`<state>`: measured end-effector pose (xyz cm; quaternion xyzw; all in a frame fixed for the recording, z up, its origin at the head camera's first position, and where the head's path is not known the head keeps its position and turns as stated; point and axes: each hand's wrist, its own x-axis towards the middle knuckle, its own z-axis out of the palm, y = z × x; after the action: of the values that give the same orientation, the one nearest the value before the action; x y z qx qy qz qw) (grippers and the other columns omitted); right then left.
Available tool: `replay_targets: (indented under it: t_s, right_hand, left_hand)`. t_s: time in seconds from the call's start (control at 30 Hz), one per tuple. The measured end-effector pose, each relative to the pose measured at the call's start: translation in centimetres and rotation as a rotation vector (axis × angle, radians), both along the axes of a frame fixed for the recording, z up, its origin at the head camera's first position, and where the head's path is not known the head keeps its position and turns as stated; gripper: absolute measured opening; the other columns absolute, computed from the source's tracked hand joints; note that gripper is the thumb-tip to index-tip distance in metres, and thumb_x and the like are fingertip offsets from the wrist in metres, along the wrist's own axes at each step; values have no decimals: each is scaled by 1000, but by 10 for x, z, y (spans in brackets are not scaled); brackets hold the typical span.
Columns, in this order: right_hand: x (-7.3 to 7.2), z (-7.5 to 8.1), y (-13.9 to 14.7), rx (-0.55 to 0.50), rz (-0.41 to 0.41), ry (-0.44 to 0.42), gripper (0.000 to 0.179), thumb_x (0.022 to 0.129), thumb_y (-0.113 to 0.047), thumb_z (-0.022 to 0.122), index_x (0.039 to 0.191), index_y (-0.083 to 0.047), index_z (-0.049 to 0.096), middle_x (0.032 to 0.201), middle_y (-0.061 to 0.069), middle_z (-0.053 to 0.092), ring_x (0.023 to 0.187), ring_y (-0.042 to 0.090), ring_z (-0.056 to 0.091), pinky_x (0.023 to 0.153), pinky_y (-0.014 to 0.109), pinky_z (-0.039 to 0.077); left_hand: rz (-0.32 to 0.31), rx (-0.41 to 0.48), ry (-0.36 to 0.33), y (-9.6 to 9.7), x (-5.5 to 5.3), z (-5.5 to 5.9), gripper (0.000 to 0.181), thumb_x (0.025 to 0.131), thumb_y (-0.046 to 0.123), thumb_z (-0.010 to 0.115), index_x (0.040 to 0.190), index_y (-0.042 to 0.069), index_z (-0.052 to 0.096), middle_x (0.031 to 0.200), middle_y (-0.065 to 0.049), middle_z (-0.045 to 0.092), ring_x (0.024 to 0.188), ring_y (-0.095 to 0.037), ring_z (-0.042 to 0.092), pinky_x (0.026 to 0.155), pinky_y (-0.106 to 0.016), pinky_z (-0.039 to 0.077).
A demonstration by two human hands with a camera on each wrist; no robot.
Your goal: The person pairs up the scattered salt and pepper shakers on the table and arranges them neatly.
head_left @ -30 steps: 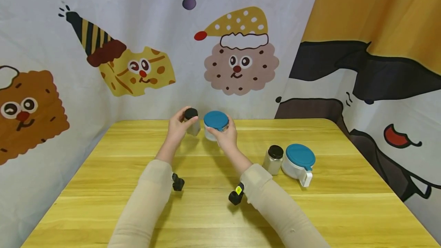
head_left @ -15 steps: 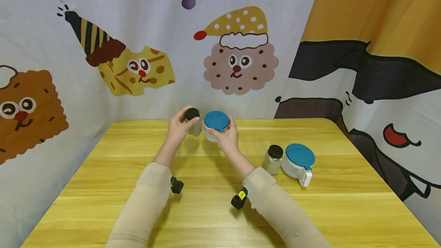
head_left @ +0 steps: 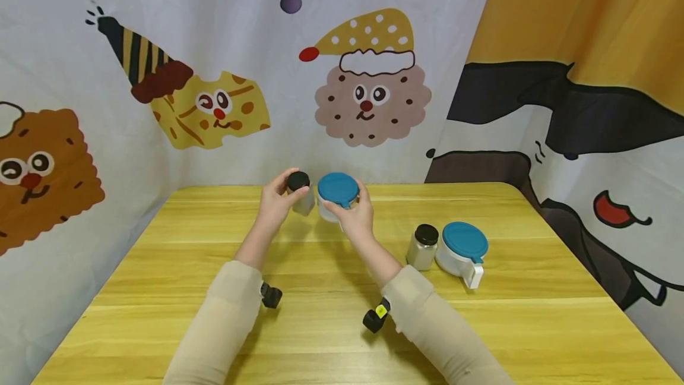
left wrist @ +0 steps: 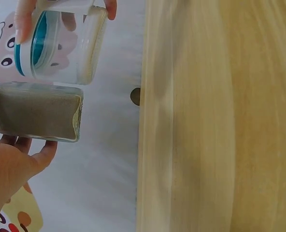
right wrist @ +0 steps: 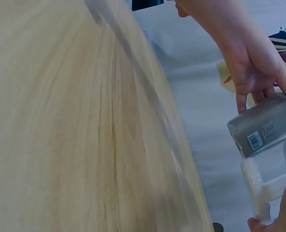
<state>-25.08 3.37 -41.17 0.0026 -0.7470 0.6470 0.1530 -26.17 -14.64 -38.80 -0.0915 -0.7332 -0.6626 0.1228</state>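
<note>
My left hand (head_left: 275, 202) grips a square glass jar (head_left: 304, 203) with a black lid, thumb on the near side. Grey-brown powder fills it in the left wrist view, where the jar (left wrist: 36, 111) is held off the table. Just to its right, my right hand (head_left: 357, 214) holds a clear and white seasoning pot (head_left: 338, 188) with a blue lid, thumb in front and fingers round the far side. The pot's white handle (right wrist: 278, 186) shows in the right wrist view. Jar and pot are raised side by side; whether they touch is hard to tell.
On the right of the wooden table (head_left: 320, 337) stand a second black-lidded jar (head_left: 422, 249) with pale contents and a second blue-lidded pot (head_left: 462, 248), close together. A cartoon-printed curtain (head_left: 235, 153) hangs behind the table's far edge.
Both hands, still holding the jar and pot, have shifted very slightly right. The left forearm has drawn a little left and back, the right one a little right and back.
</note>
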Motion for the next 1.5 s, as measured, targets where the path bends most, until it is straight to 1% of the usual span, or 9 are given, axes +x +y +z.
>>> replay_targets:
  t_s: [0.47, 0.73, 0.93, 1.07, 1.27, 1.37, 1.5]
  right_hand:
    - [14, 4, 5, -14, -2, 7, 86, 73, -22, 86, 144, -10, 39, 138, 11, 46, 123, 28, 42, 99, 49, 36]
    - [21, 3, 8, -23, -15, 18, 79, 72, -20, 86, 139, -12, 44, 134, 8, 50, 120, 26, 44, 99, 49, 36]
    - [28, 2, 9, -34, -25, 5, 80, 72, -20, 86, 140, -13, 44, 133, 8, 51, 120, 27, 45, 99, 50, 35]
    - [33, 3, 9, -34, -32, 3, 81, 72, -21, 86, 141, -13, 43, 133, 9, 51, 120, 28, 45, 99, 51, 34]
    - [39, 3, 10, -46, -40, -13, 85, 72, -21, 87, 143, -12, 41, 136, 10, 48, 122, 29, 43, 99, 50, 35]
    - [42, 4, 10, -58, -42, -16, 85, 72, -20, 86, 143, -12, 40, 136, 10, 48, 124, 28, 42, 100, 50, 34]
    - [46, 3, 10, -55, -53, -13, 85, 72, -20, 86, 143, -10, 40, 136, 10, 48, 124, 28, 42, 100, 51, 34]
  left_hand:
    - [25, 12, 27, 4, 15, 2, 49, 84, 17, 75, 131, 12, 59, 133, -6, 56, 118, -22, 53, 95, -40, 44]
    - [45, 61, 31, 8, 23, 2, 47, 84, 13, 76, 128, 9, 60, 130, -7, 58, 116, -21, 53, 95, -39, 44]
    - [54, 66, 37, 10, 28, 3, 48, 83, 13, 77, 128, 7, 60, 127, -9, 60, 114, -22, 54, 95, -40, 43]
    - [62, 92, 47, 11, 30, 3, 47, 82, 11, 78, 126, 7, 61, 124, -10, 62, 111, -20, 56, 93, -38, 45]
    - [73, 122, 33, 13, 35, 1, 46, 81, 8, 78, 125, 6, 62, 122, -11, 62, 111, -21, 55, 95, -38, 42]
    - [84, 120, 29, 13, 38, 0, 46, 81, 8, 78, 124, 6, 62, 122, -12, 62, 111, -21, 55, 95, -40, 42]
    - [96, 112, 18, 13, 41, -1, 47, 80, 9, 79, 124, 7, 63, 122, -11, 62, 112, -20, 55, 95, -39, 43]
